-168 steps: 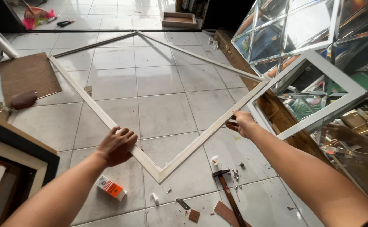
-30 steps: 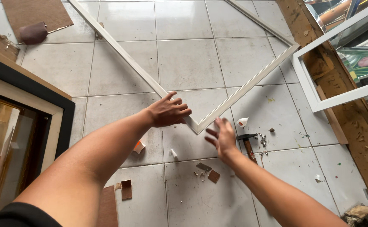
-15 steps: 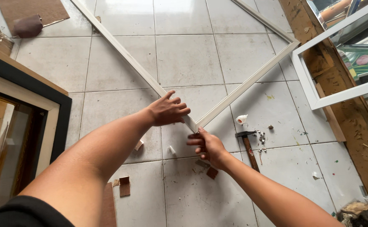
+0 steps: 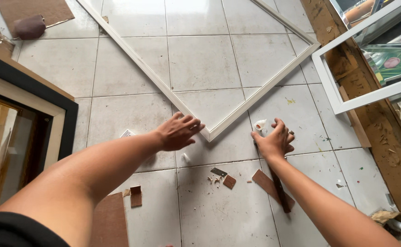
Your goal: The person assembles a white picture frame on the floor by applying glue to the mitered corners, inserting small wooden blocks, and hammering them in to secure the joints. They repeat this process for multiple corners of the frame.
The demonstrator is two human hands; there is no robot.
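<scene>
Already the white wooden frame (image 4: 164,89) lies flat on the tiled floor (image 4: 200,59), its near corner closed — left hand (image 4: 178,131) spread open beside that corner, right hand (image 4: 273,142) loosely open over the hammer (image 4: 279,192); fastening, if any, remains unseen.

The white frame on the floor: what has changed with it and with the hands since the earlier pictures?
The right hand let go of the white frame corner and moved right, down onto the hammer. The frame corner now lies flat on the tiles. The left hand stayed at that corner.
</scene>
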